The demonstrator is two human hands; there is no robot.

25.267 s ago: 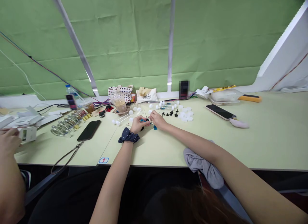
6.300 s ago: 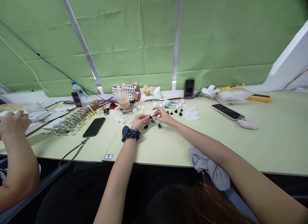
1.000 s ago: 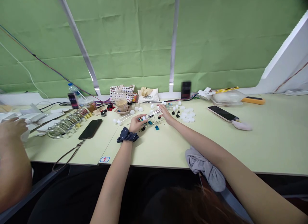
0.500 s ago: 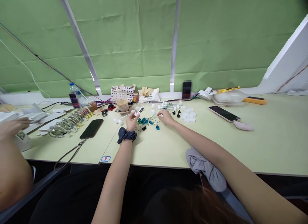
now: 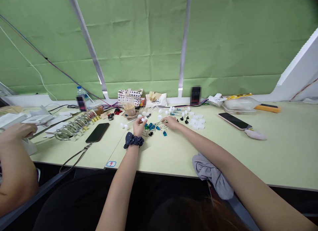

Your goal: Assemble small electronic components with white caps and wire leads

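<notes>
My left hand (image 5: pixel 139 126), with a dark dotted scrunchie (image 5: pixel 133 140) on its wrist, is closed around a clear thin tube (image 5: pixel 152 108) that slants up and away; a small black piece shows by its fingertips. My right hand (image 5: pixel 172 122) is low over the table to the right, its fingers bent together by the loose parts; what they pinch, if anything, is too small to tell. Between and below both hands lie several blue pieces (image 5: pixel 165 133) with thin pins, and black pieces (image 5: pixel 150 134). Round white caps (image 5: pixel 195 121) and small black parts (image 5: pixel 186 121) lie beyond my right wrist.
A plastic drink cup (image 5: pixel 128 108) and patterned bag (image 5: pixel 136 96) stand behind my left hand. Phones lie left (image 5: pixel 97 132) and right (image 5: pixel 235 121). At far left, another person's hand (image 5: pixel 18 130) is by white boxes, near a row of coiled hoops (image 5: pixel 74 125).
The whole view has shifted slightly. My left hand still holds the tube, and my right hand stays by the small parts. At left, the other person's hand has moved a little.
</notes>
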